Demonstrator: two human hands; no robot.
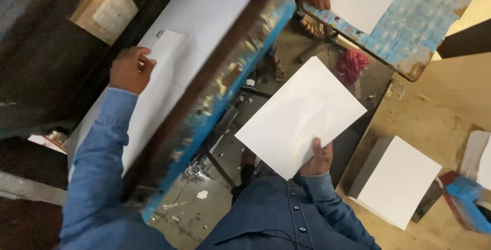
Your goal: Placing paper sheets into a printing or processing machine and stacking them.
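Near the blue-edged printing frame (225, 91), the right hand (318, 159) pinched a white sheet (299, 117) by its near edge, keeping it flat, while the left hand (130, 68), fingers curled, pressed a smaller sheet (166, 58) onto the frame's bed.

White sheet (300, 114) & white stack (399, 181), blue denim sleeves (97, 163), frame (215, 107) w/ blue-brown flaking edge, pink rag (351, 65).

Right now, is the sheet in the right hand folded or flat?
Flat. The sheet is spread open, all four corners showing, pinched at its lower edge by the right hand.
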